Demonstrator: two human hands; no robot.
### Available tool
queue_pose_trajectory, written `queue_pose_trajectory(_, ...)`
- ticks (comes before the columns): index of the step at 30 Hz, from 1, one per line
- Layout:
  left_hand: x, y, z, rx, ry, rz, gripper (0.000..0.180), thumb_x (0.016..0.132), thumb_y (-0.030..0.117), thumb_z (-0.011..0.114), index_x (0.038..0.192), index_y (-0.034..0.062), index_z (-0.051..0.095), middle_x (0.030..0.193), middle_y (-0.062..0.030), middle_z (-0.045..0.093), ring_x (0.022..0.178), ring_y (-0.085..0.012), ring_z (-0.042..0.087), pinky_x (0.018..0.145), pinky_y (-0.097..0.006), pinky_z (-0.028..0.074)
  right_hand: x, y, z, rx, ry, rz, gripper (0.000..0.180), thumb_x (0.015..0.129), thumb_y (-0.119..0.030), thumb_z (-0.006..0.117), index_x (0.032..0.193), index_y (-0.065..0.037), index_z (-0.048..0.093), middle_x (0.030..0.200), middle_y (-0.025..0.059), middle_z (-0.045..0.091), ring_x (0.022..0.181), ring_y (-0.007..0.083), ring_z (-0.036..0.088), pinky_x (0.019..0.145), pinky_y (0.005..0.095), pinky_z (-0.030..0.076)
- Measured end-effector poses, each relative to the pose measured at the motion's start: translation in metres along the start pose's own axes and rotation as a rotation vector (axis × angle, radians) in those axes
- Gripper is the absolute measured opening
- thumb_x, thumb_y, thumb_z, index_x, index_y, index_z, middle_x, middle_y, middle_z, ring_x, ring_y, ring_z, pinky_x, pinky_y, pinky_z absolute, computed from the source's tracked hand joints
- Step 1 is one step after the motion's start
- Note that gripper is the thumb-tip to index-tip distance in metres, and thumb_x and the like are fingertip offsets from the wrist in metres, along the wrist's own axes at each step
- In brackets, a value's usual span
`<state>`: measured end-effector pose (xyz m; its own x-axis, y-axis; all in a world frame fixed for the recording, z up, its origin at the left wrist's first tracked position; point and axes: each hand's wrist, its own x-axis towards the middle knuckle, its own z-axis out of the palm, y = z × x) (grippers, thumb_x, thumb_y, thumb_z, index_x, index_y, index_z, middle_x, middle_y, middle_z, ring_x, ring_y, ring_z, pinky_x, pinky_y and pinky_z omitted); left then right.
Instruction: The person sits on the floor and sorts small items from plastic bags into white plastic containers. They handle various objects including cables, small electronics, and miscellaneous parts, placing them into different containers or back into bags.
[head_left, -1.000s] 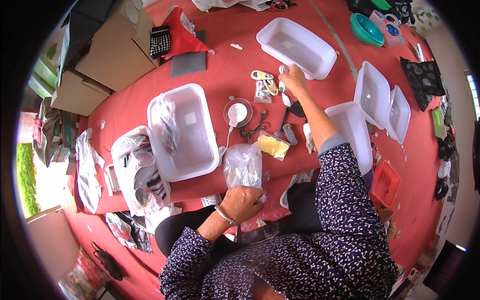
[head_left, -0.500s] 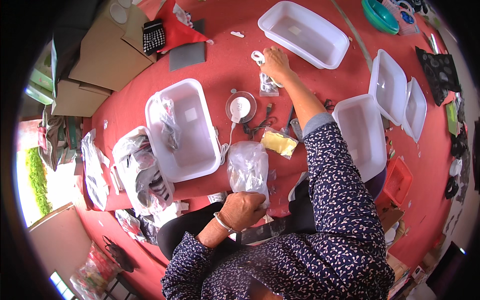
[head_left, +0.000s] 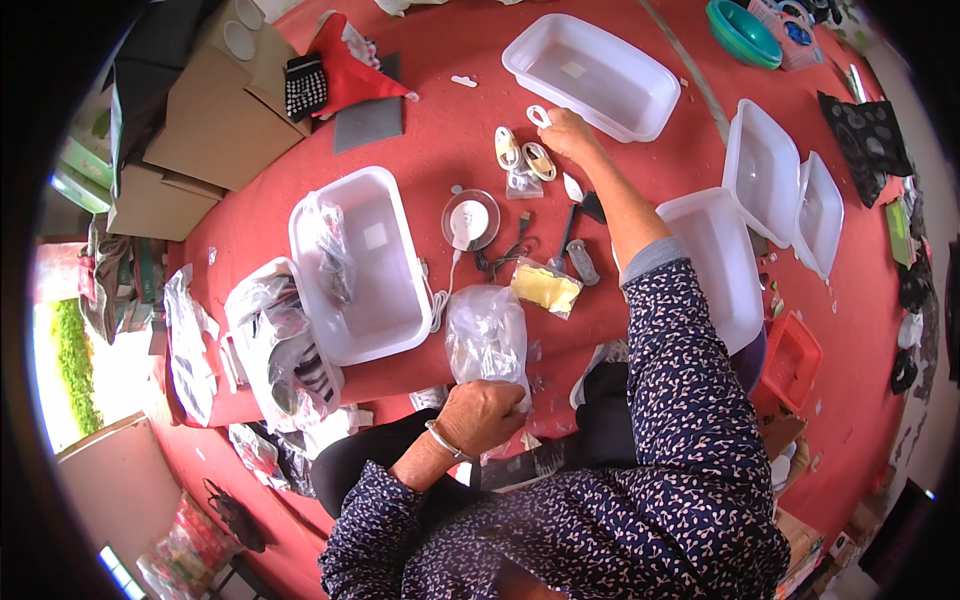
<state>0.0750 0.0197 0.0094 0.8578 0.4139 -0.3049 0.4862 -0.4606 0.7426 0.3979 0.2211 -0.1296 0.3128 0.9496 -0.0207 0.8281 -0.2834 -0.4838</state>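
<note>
Your left hand is at the near edge of the red-covered worktop, fingers clamped on the end of a clear plastic bag, whose body lies just far of them. Your right hand reaches to the far side, fingers together on a white looped cable, near the left end of the far white tub. Your widest stretch of red cover runs left from that hand toward a grey panel. The left white tub bounds you on the left; the right white tub stands just beside your right sleeve. Between your hands, these stand in the way: two coiled cables, a round white pad with its lead, a dark USB cable, a grey oblong device and, just right of the bag, a yellow packet
</note>
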Motion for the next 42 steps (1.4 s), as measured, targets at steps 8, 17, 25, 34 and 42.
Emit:
queue_pose_trajectory(8,0.0,-0.004,0.004,-0.018,0.007,0.007,0.015,0.067,0.016,0.06,0.065,0.0035,0.051,0.059,-0.0134,0.053,0.058,-0.0305,0.055,0.051,-0.038,0.043,-0.003,-0.05,0.039,-0.01,-0.024,0.134,0.018,0.066,-0.014,0.059,0.079,-0.002,0.056,0.082,0.018,0.059,0.087,0.0326,0.055,0.073,0.0405,0.044)
queue_pose_trajectory(17,-0.002,-0.006,0.005,0.034,0.003,-0.009,0.016,0.068,0.017,0.059,0.064,0.0042,0.05,0.059,-0.0119,0.053,0.057,-0.0298,0.055,0.05,-0.038,0.043,0.006,-0.052,0.031,0.671,-0.204,0.195,0.009,0.061,-0.005,0.054,0.067,0.0,0.056,0.059,0.0086,0.056,0.054,0.0199,0.057,0.05,0.032,0.043)
queue_pose_trajectory(25,-0.002,-0.001,0.004,0.052,-0.017,0.002,0.014,0.069,0.017,0.058,0.068,0.0044,0.051,0.062,-0.0118,0.054,0.061,-0.0298,0.056,0.053,-0.039,0.044,-0.019,0.014,-0.01,0.411,-0.53,0.153,0.013,0.057,-0.005,0.052,0.066,0.003,0.055,0.06,0.0086,0.052,0.054,0.016,0.049,0.048,0.0307,0.037)
queue_pose_trajectory(34,-0.002,-0.001,0.007,0.068,-0.015,0.005,0.014,0.069,0.017,0.057,0.068,0.004,0.051,0.063,-0.012,0.054,0.061,-0.0299,0.056,0.053,-0.04,0.043,-0.008,0.002,0.018,0.112,-0.03,0.348,0.026,0.061,-0.018,0.06,0.077,0.002,0.06,0.082,0.0221,0.06,0.08,0.0341,0.058,0.068,0.0393,0.047)
queue_pose_trajectory(42,-0.002,-0.001,0.007,0.105,-0.006,0.019,0.01,0.069,0.015,0.054,0.068,0.0058,0.052,0.062,-0.0102,0.056,0.058,-0.0289,0.058,0.052,-0.039,0.046,-0.025,-0.025,0.011,-0.059,-0.266,0.469,0.044,0.053,-0.023,0.072,0.092,-0.006,0.061,0.096,0.0138,0.06,0.089,0.0259,0.058,0.073,0.0358,0.047)
